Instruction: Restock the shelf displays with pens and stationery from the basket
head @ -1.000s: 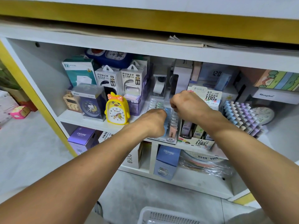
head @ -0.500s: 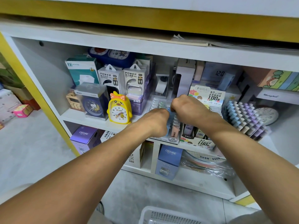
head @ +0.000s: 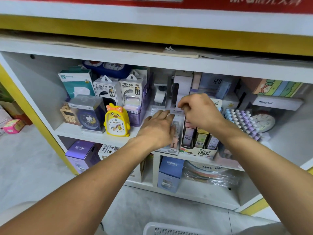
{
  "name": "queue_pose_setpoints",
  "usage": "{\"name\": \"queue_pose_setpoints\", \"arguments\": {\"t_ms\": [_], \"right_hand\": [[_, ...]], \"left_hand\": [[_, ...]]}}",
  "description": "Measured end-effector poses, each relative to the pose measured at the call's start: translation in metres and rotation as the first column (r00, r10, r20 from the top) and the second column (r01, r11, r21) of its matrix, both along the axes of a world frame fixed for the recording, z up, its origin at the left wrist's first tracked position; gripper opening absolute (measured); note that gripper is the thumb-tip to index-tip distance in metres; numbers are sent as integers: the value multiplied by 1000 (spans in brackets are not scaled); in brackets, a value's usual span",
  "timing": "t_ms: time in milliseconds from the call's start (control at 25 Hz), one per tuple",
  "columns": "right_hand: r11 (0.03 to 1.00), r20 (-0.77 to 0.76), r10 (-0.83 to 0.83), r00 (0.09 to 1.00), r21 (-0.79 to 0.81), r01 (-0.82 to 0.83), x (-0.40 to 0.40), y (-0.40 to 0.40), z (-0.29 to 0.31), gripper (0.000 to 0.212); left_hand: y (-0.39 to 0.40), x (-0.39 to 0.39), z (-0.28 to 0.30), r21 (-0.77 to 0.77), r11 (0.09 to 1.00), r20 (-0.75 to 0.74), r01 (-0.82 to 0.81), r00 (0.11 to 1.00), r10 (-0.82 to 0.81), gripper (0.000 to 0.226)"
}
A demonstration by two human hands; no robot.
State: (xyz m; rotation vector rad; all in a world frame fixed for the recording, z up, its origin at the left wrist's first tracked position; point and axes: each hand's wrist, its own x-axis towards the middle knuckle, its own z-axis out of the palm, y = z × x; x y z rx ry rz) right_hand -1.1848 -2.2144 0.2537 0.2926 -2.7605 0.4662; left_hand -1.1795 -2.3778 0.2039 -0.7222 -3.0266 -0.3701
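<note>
My left hand [head: 158, 128] lies flat, fingers spread, on a clear display box of pastel pens [head: 174, 146] marked 2B at the front of the upper shelf [head: 94, 135]. My right hand [head: 199, 110] hovers just right of it with fingers curled near the box's back label; whether it pinches anything is unclear. A cardboard box of pencil-lead packs [head: 199, 143] stands under my right wrist. The white basket [head: 162, 228] shows only its rim at the bottom edge.
A yellow duck alarm clock [head: 116, 121], a blue boxed clock [head: 88, 114] and two power bank boxes [head: 118, 92] stand left of my hands. A rack of pastel pens [head: 243, 121] is to the right. CRUHRE boxes [head: 171, 173] fill the lower shelf.
My left hand has opened from a fist and now lies flat on the pen box. My right hand has lifted slightly back. The camera has tilted up.
</note>
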Motion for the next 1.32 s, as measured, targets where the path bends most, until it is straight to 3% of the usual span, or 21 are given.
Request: {"name": "queue_pose_setpoints", "arguments": {"t_ms": [120,320,440,560,680,760,880,920,1000,1120,1320], "right_hand": [[995,-67,-10,998,100,17,24,14,-9,35],[966,304,-107,947,257,27,52,25,-35,76],[936,300,-148,942,352,35,58,23,-48,78],[937,265,-131,955,349,31,60,23,-46,76],[981,260,-18,965,192,-33,64,32,-27,69],[1000,157,1,988,-4,-1,67,46,-6,60],[919,32,-177,984,-352,176,76,83,23,44],[902,30,-234,972,-366,229,81,95,25,42],[925,89,-279,956,-244,292,91,111,18,47],[968,213,-253,944,46,248,102,116,-5,64],[943,197,-251,948,270,194,102,115,-27,84]], "left_hand": [[12,0,-17,-81,996,78,44,996,-37,64],[21,-1,-31,-123,992,73,39,997,-30,69],[23,-1,-33,-137,990,58,21,998,-14,69],[24,-1,-30,-129,991,77,24,997,-14,67],[25,-1,-19,-65,998,84,11,996,-6,61],[28,-1,-10,29,999,14,-23,1000,23,58],[40,6,3,221,975,-161,-1,986,38,52],[46,11,6,255,966,-206,35,978,19,51],[59,20,9,237,966,-230,99,972,-43,54],[80,31,4,95,980,-178,174,972,-155,61],[99,33,-6,-59,982,-146,181,971,-188,67]]}}
